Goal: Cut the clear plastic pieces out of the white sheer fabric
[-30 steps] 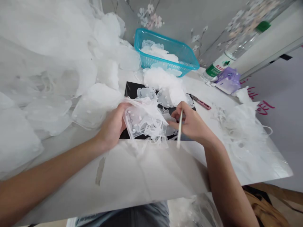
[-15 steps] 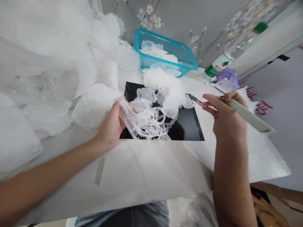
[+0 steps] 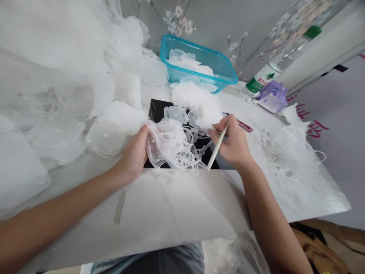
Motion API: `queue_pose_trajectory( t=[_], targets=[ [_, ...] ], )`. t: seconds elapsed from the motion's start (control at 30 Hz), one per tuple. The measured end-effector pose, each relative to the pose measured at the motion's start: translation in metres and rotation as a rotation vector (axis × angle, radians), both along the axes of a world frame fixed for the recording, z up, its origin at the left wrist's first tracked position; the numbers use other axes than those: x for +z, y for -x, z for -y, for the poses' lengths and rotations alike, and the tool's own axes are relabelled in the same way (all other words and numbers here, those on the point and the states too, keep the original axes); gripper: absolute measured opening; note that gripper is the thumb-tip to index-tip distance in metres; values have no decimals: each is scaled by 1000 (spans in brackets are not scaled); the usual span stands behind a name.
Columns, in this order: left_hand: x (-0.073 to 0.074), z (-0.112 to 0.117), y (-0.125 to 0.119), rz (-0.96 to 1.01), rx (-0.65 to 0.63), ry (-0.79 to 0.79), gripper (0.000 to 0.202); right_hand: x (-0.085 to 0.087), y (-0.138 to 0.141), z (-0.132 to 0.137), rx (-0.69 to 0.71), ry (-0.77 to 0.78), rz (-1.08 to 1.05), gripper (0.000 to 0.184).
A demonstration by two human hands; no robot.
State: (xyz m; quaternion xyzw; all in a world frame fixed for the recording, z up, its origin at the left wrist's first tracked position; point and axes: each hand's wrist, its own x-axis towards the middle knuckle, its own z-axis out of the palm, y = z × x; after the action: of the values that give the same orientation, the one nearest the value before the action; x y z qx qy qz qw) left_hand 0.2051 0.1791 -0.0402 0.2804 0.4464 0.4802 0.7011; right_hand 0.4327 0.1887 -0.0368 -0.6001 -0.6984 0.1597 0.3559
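Note:
My left hand [image 3: 134, 154] grips the edge of a bunch of thin translucent white sheets with holes cut out [image 3: 173, 146], holding it over a black mat [image 3: 155, 110]. My right hand [image 3: 234, 144] is closed on a slim pale green tool [image 3: 217, 147] that slants down toward me, its tip at the mat's near edge. The right fingers reach the loose strands of the sheet bunch. A small cut-out white piece [image 3: 176, 113] lies on the mat just beyond.
A blue plastic basket [image 3: 225, 70] with white pieces stands at the back. Heaps of white translucent sheets [image 3: 57, 99] fill the left. A pile of trimmed scraps [image 3: 288, 152] lies right, with a pink-handled tool [image 3: 245, 126], a purple item [image 3: 273, 97] and a green-labelled bottle [image 3: 264, 78].
My right hand, which had swung out to the right over the scrap pile with the tool, has come back to the sheets above the mat. My left hand stayed put.

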Motion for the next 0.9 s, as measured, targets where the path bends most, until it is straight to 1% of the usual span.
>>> queue_pose_trajectory(
  t=[0.13, 0.2, 0.23, 0.3, 0.37, 0.4, 0.43, 0.47, 0.5, 0.53, 0.57, 0.63, 0.67, 0.73, 0.83, 0.9],
  targets=[
    [0, 0, 1, -36, 21, 10, 35, 4, -10, -3, -148, -184, -447, 30],
    [-4, 0, 2, -56, -12, -1, 37, 3, -18, -6, -248, -185, -565, 33],
    [-6, -1, 2, -77, -35, -16, 40, 1, -22, -8, -298, -153, -567, 34],
    [-11, -1, 5, -172, -74, -71, 46, -3, -27, -11, -385, -98, -480, 38],
    [-16, -1, 8, -335, -102, -146, 50, -3, -23, -10, -416, -136, -349, 43],
    [-16, 0, 9, -429, -121, -186, 49, -2, -17, -8, -395, -180, -300, 44],
    [-16, 1, 11, -521, -144, -222, 49, 0, -9, -3, -336, -210, -262, 43],
    [-15, 2, 12, -600, -173, -258, 49, 2, 2, 4, -246, -215, -227, 43],
    [-13, 3, 12, -655, -204, -292, 50, 4, 13, 11, -132, -187, -191, 43],
    [-11, 4, 12, -687, -235, -323, 51, 6, 25, 20, 1, -127, -135, 44],
    [-9, 5, 12, -696, -261, -353, 52, 7, 35, 28, 102, -75, -56, 46],
    [-5, 5, 11, -678, -296, -395, 49, 6, 50, 41, 192, -34, 98, 42],
    [-4, 6, 10, -672, -304, -399, 46, 5, 53, 44, 198, -32, 140, 38],
    [-3, 6, 8, -663, -325, -411, 41, 4, 52, 46, 166, -48, 115, 31],
    [-3, 7, 6, -584, -365, -440, 34, 7, 41, 38, 70, -60, -102, 28],
    [-2, 8, 4, -496, -409, -424, 29, 13, 33, 33, 45, -18, -272, 27]
  ],
)
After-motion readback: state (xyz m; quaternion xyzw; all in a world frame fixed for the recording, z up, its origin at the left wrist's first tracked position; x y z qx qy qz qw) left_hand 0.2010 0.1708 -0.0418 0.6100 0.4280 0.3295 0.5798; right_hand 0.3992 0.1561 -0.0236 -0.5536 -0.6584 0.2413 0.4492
